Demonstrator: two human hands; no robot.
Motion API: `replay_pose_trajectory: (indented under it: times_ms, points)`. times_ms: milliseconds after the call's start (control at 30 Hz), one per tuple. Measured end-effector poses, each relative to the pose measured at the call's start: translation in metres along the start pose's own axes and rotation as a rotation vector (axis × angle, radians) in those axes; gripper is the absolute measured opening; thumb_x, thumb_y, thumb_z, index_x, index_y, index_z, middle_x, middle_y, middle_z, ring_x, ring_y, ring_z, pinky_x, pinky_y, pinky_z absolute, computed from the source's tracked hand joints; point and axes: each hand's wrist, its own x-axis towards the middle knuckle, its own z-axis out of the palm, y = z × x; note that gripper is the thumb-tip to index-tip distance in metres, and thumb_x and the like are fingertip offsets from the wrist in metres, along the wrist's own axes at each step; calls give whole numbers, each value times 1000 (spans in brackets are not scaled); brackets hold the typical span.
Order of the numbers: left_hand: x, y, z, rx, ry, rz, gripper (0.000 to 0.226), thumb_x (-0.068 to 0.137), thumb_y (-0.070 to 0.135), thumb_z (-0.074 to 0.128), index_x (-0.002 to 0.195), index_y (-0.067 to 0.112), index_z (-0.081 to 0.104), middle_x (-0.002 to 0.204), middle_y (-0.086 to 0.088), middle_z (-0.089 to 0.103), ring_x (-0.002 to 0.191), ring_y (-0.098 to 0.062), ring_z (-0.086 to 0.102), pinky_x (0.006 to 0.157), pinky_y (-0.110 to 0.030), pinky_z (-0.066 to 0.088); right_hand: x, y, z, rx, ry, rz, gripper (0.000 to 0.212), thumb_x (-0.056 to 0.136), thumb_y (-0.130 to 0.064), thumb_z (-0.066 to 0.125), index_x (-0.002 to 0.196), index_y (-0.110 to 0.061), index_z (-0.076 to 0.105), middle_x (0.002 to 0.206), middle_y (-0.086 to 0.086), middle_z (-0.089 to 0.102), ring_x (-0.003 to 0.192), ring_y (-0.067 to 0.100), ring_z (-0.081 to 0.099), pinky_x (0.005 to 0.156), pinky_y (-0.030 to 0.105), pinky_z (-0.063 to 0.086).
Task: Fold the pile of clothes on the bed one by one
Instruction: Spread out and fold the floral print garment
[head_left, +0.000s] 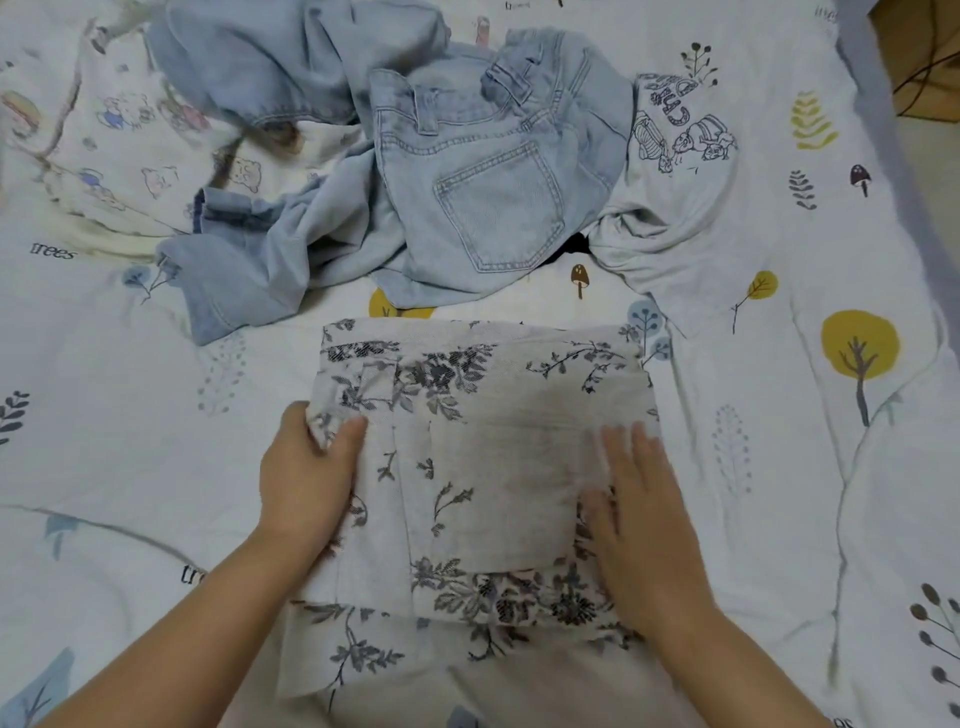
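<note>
White cotton printed with grey flowers lay squared up in front of us: the floral garment, folded into a compact rectangle on the bed with its tree-patterned sheet. Our left hand gripped the garment's left edge, thumb on top and fingers curled under the cloth. Our right hand lay flat on the right side, fingers straight, pressing the fold down and holding nothing.

We judged this piece nearly finished, needing perhaps one last fold or a smoothing. Beyond it, the pile was not yet dealt with: crumpled light blue denim jeans with a back pocket showing, more pale denim bunched behind, and a white T-shirt with a cartoon print beside them on the right. No finished stack was in view, so most of the work seemed left.
</note>
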Motion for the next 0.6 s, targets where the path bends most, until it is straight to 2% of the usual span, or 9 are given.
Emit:
replay_pose_trajectory:
  times_ms: [67, 133, 200, 267, 300, 367, 433, 533, 600]
  points:
    - [-3, 1, 1, 136, 115, 47, 31, 90, 27, 56, 112, 7, 46, 81, 0, 53, 78, -27, 48, 64, -34, 33, 21, 6, -2, -82, -2, 155, 60, 98, -43, 22, 148, -28, -5, 157, 1, -13, 143, 18, -16, 118, 35, -5]
    - [-4, -5, 4, 351, 158, 84, 57, 87, 25, 60, 133, 2, 35, 113, -20, 52, 100, -39, 49, 81, -45, 41, 39, 1, 0, -150, -36, 231, 66, 97, -46, 25, 149, -23, -8, 156, 7, -18, 143, 26, -17, 116, 44, -3]
    - [1, -12, 12, 523, 148, 245, 69, 85, 31, 58, 141, 6, 28, 140, -30, 31, 127, -44, 31, 101, -56, 29, 57, -2, 8, -207, 6, 205, 70, 95, -53, 22, 148, -24, -13, 155, 9, -21, 143, 30, -17, 114, 50, -3]
    - [7, -21, 25, 734, 36, 458, 65, 87, 46, 42, 144, 18, 29, 150, -22, 21, 137, -38, 17, 106, -60, 13, 74, 0, 17, -236, 63, 133, 73, 87, -64, 9, 146, -29, -16, 153, 4, -24, 143, 32, -16, 112, 52, -4]
    - [11, -27, 32, 833, -32, 524, 62, 89, 52, 31, 145, 23, 29, 153, -16, 20, 139, -36, 13, 106, -62, 10, 80, 4, 21, -257, 52, 104, 75, 80, -68, 1, 143, -31, -19, 150, 0, -27, 143, 32, -15, 112, 53, -5]
    - [18, -41, 43, 959, -126, 525, 64, 91, 59, 14, 144, 27, 30, 155, -7, 18, 140, -33, 10, 103, -62, 7, 86, 16, 33, -290, -43, 105, 76, 72, -71, -9, 137, -36, -28, 145, -4, -33, 143, 32, -16, 114, 52, -3]
    - [24, -47, 46, 1017, -131, 501, 65, 90, 60, 14, 144, 28, 32, 154, -5, 15, 139, -31, 9, 103, -59, 3, 91, 23, 36, -285, -95, 124, 76, 70, -72, -12, 134, -38, -31, 143, -5, -37, 142, 32, -18, 114, 51, -3]
    - [23, -31, 46, 1003, -82, 547, 65, 85, 52, 27, 136, 16, 46, 149, -17, 31, 135, -38, 21, 103, -59, 4, 89, 21, 23, -268, -106, 87, 73, 81, -71, 1, 136, -34, -30, 141, -3, -39, 141, 31, -20, 114, 50, -5]
    - [20, -7, 47, 911, -64, 600, 60, 82, 42, 33, 127, 8, 54, 139, -23, 42, 132, -38, 27, 103, -65, 7, 70, 20, 10, -244, -66, 98, 69, 94, -58, 18, 140, -30, -25, 141, -1, -39, 142, 27, -22, 115, 46, -4]
